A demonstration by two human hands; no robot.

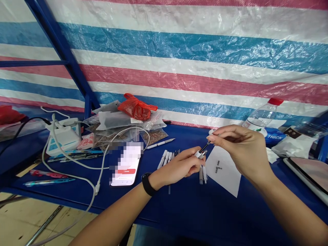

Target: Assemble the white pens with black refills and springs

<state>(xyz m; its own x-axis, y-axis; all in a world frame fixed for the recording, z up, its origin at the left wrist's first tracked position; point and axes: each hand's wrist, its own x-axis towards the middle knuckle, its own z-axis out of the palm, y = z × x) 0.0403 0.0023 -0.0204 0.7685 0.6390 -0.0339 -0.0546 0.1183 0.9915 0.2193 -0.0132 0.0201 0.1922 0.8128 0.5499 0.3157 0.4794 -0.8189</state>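
My left hand (179, 167) is closed around a white pen barrel (199, 154), whose open end points up to the right. My right hand (238, 145) pinches a thin dark refill (205, 147) whose lower end meets the barrel's mouth. A black band sits on my left wrist. Both hands hover above the blue table (179, 205). Under them lie several white pen parts (166, 158) and a white sheet of paper (224, 169).
A phone (126, 164) lies face up left of my hands, with a white cable (77, 164) looping to a power strip (64, 136). Behind are plastic bags (123, 121), a red bag (137, 107) and a loose pen (160, 144). A bottle (262, 116) and tablet (307, 174) sit right.
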